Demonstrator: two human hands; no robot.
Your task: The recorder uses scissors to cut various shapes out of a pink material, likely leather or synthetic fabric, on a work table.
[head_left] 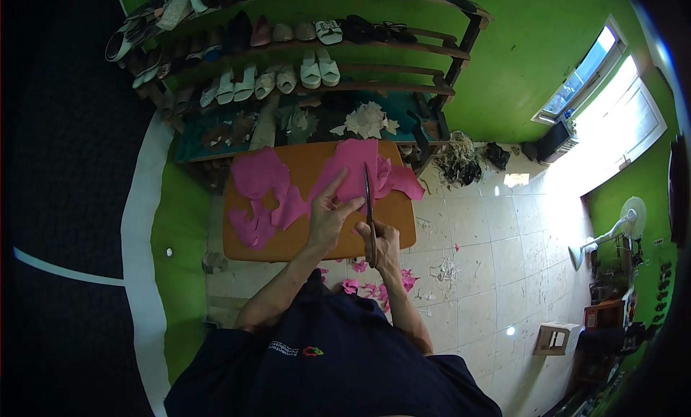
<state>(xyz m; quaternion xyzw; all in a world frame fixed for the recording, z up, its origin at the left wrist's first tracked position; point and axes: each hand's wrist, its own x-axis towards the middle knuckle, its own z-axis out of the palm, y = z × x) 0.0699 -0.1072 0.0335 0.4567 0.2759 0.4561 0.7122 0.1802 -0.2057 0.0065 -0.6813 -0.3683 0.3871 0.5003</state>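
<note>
My right hand (381, 248) is wrapped round the handles of a pair of scissors (369, 201). Their dark blades point away from me over a pink sheet of material (356, 158), at its right part. My left hand (332, 217) lies on the same sheet to the left of the scissors, index finger and thumb stretched apart; its lower fingers are partly hidden. On the left of the orange-brown table (302, 243) rest pink pieces with cut-out holes (260, 176). Another folded pink piece (399, 181) hangs over the right edge.
Behind the table stands a rack (403, 86) with rows of shoes (284, 79) and pale scraps (366, 120). Pink offcuts (371, 291) litter the tiled floor (475, 273) near me. A heap of shreds (461, 161), a white fan (628, 219) and a small stool (556, 338) are to the right.
</note>
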